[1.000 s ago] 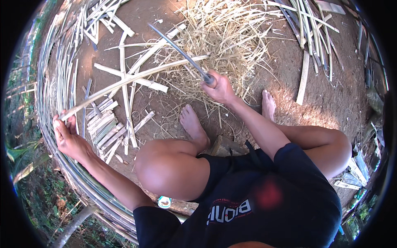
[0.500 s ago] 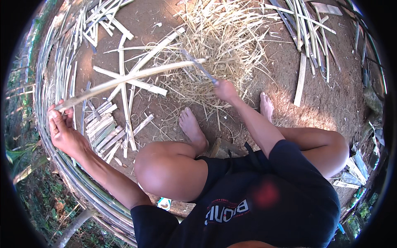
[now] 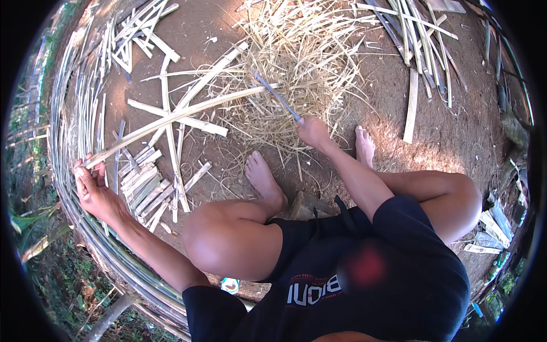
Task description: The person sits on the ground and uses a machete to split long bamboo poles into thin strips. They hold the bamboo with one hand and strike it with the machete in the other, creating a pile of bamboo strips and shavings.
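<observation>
- The left hand [image 3: 94, 191] pinched one end of a long pale strip [image 3: 211, 104] between thumb and bent fingers, with almost no gap left between them.
- That strip slanted up and rightward over other cut strips [image 3: 202, 125], its far end above the shavings [image 3: 310, 54].
- The right hand [image 3: 313, 134] was curled in a tight fist around a knife [image 3: 286, 106] (its handle was hidden by the fingers).
- The blade crossed the strip near its far end; whether they touched, I could not tell.
- Short pieces [image 3: 143, 187] lay side by side near the left hand.
- Bare feet [image 3: 265, 178] rested on brown soil [image 3: 439, 122].
</observation>
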Demonstrator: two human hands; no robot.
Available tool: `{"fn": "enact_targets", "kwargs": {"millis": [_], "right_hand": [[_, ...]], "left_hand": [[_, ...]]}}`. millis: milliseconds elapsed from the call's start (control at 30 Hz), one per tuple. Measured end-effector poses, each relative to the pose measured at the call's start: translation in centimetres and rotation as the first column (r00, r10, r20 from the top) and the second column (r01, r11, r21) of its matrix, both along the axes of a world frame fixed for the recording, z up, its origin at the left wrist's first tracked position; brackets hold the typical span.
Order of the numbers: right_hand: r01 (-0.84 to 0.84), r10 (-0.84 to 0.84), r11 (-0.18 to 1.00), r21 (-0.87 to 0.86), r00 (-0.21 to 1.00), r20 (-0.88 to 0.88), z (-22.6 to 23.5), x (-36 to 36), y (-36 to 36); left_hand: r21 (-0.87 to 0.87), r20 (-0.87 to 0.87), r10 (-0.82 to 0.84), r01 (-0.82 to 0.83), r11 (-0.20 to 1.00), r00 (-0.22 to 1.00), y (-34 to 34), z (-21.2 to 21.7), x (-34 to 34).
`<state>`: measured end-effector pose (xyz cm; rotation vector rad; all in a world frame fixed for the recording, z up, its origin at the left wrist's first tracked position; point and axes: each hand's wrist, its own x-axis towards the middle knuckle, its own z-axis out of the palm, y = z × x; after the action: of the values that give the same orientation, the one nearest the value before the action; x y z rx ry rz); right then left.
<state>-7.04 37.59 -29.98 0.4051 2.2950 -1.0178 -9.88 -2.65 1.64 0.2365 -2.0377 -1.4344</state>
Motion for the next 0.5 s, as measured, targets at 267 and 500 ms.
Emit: {"fn": "enact_targets", "kwargs": {"millis": [267,500], "right_hand": [[0.084,-0.058,0.993,-0.083,0.96,0.275,-5.7,0.4,2.4],[0.195,-0.146,0.96,0.201,0.961,-0.235,-2.2,2.4,0.9]], "left_hand": [[-0.012,-0.029,-0.07,0.069,0.998,0.997,-3.6,3.3,2.9],[0.069,-0.025,-0.185,0.186,0.98,0.983,-3.6,4.6,3.9]]}}
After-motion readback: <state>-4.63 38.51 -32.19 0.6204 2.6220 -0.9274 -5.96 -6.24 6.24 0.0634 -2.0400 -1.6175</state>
